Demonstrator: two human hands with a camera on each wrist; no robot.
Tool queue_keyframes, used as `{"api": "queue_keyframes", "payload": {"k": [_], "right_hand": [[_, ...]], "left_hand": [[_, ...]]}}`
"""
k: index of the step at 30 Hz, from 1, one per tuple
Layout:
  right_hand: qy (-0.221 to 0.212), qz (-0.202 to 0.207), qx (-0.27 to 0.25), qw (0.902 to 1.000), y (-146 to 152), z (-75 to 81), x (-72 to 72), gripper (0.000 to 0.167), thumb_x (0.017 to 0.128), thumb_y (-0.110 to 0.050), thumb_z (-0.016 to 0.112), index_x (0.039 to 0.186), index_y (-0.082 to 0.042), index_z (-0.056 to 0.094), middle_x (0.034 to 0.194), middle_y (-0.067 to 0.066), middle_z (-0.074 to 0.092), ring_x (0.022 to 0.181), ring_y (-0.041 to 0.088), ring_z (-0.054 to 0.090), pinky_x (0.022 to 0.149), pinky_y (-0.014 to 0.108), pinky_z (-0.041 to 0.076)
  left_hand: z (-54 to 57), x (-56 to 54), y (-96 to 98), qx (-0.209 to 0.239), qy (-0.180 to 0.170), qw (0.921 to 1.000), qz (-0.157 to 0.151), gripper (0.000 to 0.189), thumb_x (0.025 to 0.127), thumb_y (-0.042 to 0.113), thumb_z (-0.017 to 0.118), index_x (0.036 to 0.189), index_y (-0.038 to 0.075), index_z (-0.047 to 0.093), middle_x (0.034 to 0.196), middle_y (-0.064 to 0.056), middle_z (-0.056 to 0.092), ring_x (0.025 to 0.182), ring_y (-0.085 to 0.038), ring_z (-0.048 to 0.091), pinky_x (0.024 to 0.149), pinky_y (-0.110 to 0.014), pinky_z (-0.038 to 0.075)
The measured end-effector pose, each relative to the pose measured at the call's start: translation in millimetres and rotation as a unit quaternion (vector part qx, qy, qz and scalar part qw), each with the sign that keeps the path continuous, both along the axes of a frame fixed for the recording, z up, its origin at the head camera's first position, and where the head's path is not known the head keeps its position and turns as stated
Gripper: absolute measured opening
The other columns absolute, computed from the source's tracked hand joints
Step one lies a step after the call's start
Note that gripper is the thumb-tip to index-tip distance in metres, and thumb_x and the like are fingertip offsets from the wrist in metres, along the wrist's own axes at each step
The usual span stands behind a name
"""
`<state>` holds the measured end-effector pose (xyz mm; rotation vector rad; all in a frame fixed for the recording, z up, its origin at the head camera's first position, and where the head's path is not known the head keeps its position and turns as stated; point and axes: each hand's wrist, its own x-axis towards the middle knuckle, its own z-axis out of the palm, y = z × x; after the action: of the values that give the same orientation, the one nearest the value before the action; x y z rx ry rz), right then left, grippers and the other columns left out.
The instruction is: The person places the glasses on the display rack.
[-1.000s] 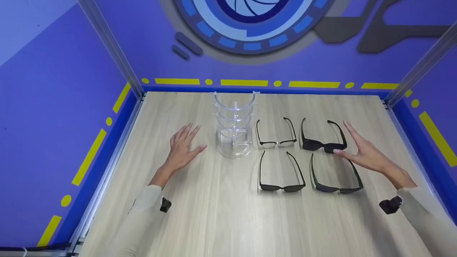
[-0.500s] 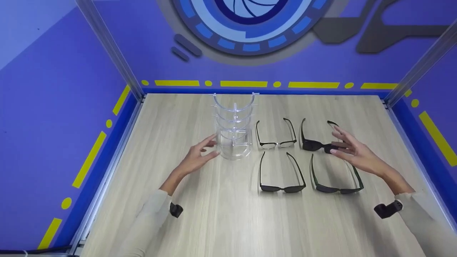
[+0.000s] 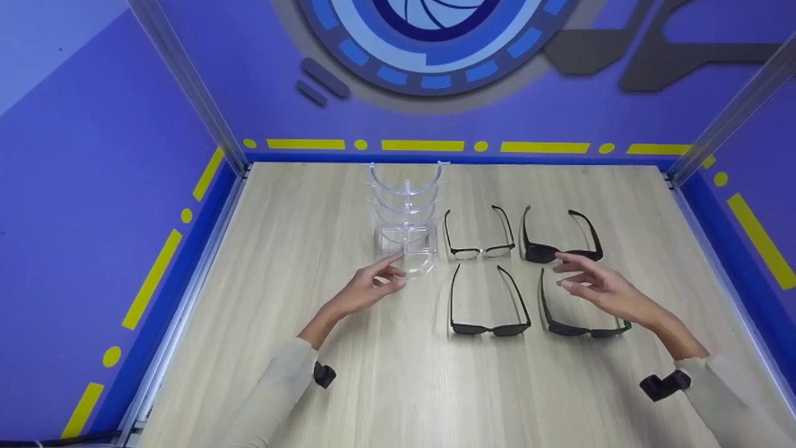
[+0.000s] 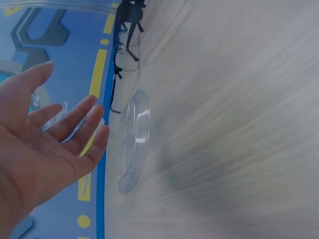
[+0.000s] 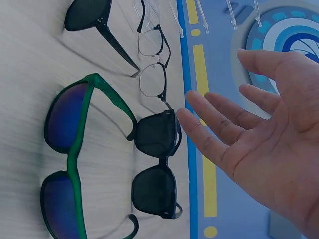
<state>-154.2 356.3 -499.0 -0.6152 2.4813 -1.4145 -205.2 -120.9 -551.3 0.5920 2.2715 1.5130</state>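
Note:
A clear plastic eyewear stand (image 3: 407,214) with several curved tiers rises from the table near its back. In front of its round base hovers my left hand (image 3: 367,289), fingers loosely bent and holding nothing. Over the right-hand glasses is my right hand (image 3: 606,289), relaxed and holding nothing. It partly covers the black sunglasses (image 5: 155,164) behind and the green-framed sunglasses (image 5: 75,154) with blue-violet lenses in front. Left of those lie the clear-lens glasses (image 3: 482,252) and, nearer me, another pair of dark sunglasses (image 3: 491,328). All lie with temples unfolded.
The wood-grain table (image 3: 398,392) is enclosed by blue panels (image 3: 124,205) with yellow marks. Metal posts (image 3: 193,87) stand at the back corners. A small black camera (image 3: 665,384) sits on the right wrist, another camera (image 3: 324,374) on the left.
My left hand has moved right and toward me, from beside the stand to before its base. My right hand has shifted left and nearer me, its fingers bending more. The glasses stay put.

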Motion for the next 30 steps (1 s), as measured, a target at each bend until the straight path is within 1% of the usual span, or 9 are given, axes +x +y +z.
{"api": "queue_keyframes", "payload": {"k": [7,13,16,17,20,23,25,27,30], "right_hand": [[0.002,0.057,-0.054,0.9969,-4.5,-11.3,1.8,0.052,0.104,0.0,0.052,0.152,0.009,0.034,0.132,-0.012,0.061,0.114,0.007,0.068,0.087,0.022,0.06],[-0.011,0.068,-0.071,0.9951,-12.6,-20.9,0.8,0.052,0.104,0.002,0.053,0.151,0.012,0.033,0.128,-0.01,0.063,0.109,0.005,0.07,0.086,0.032,0.063],[-0.026,0.063,-0.072,0.9951,-19.0,-25.7,1.0,0.052,0.104,0.001,0.053,0.15,0.014,0.033,0.129,0.006,0.064,0.108,0.006,0.07,0.087,0.035,0.063],[-0.032,0.057,-0.069,0.9955,-21.3,-26.9,1.1,0.052,0.104,-0.001,0.053,0.15,0.014,0.033,0.13,0.014,0.064,0.109,0.007,0.071,0.087,0.034,0.063],[-0.05,0.035,-0.065,0.996,-27.5,-31.3,1.4,0.052,0.105,-0.004,0.053,0.15,0.013,0.034,0.132,0.036,0.057,0.112,0.005,0.069,0.09,0.033,0.062],[-0.067,0.014,-0.06,0.9958,-33.2,-35.2,1.7,0.052,0.105,-0.007,0.054,0.151,0.01,0.035,0.136,0.043,0.051,0.112,0.002,0.068,0.092,0.036,0.062],[-0.077,0.007,-0.063,0.995,-36.9,-37.3,2.5,0.052,0.105,-0.007,0.054,0.151,0.01,0.035,0.138,0.044,0.049,0.114,0.01,0.069,0.093,0.039,0.061],[-0.088,0.001,-0.062,0.9942,-40.8,-39.0,4.0,0.053,0.105,-0.008,0.055,0.151,0.011,0.036,0.14,0.044,0.047,0.119,0.024,0.068,0.093,0.041,0.061],[-0.099,-0.01,-0.053,0.9936,-46.3,-40.7,7.1,0.054,0.104,-0.01,0.057,0.15,0.01,0.037,0.144,0.042,0.045,0.126,0.048,0.059,0.095,0.043,0.06]], "left_hand": [[-3.8,4.1,19.8,-0.014,-0.01,0.9993,-0.031,0.062,0.103,0.027,0.061,0.158,0.013,0.037,0.132,-0.014,0.067,0.121,-0.028,0.063,0.102,-0.042,0.051],[-4.4,8.2,36.3,-0.006,-0.022,0.9975,-0.066,0.061,0.104,0.021,0.059,0.159,0.01,0.036,0.133,-0.021,0.066,0.121,-0.033,0.063,0.102,-0.042,0.051],[-7.2,9.5,43.6,-0.001,-0.027,0.9964,-0.08,0.06,0.104,0.019,0.058,0.158,0.006,0.035,0.132,-0.024,0.066,0.12,-0.035,0.063,0.1,-0.039,0.053],[-11.9,8.4,45.4,-0.002,-0.027,0.9962,-0.083,0.06,0.104,0.02,0.059,0.158,0.006,0.036,0.131,-0.023,0.067,0.12,-0.033,0.064,0.098,-0.036,0.054],[-15.3,9.9,51.9,0.002,-0.032,0.9953,-0.091,0.06,0.104,0.017,0.059,0.157,0.004,0.036,0.13,-0.024,0.067,0.118,-0.035,0.064,0.094,-0.032,0.055],[-18.4,11.3,56.5,-0.001,-0.034,0.9947,-0.097,0.059,0.103,0.015,0.059,0.156,0.003,0.037,0.129,-0.025,0.067,0.116,-0.035,0.065,0.093,-0.032,0.056],[-20.1,12.1,58.9,0.0,-0.035,0.9944,-0.099,0.058,0.103,0.014,0.059,0.156,0.002,0.037,0.129,-0.026,0.067,0.115,-0.037,0.066,0.095,-0.036,0.056],[-21.4,13.3,60.9,0.001,-0.033,0.9942,-0.103,0.058,0.104,0.013,0.058,0.156,0.0,0.036,0.128,-0.027,0.067,0.114,-0.04,0.065,0.098,-0.041,0.056],[-22.2,15.4,63.7,0.001,-0.033,0.9936,-0.108,0.058,0.104,0.013,0.057,0.156,0.0,0.035,0.128,-0.027,0.067,0.114,-0.041,0.065,0.102,-0.047,0.054]]}}
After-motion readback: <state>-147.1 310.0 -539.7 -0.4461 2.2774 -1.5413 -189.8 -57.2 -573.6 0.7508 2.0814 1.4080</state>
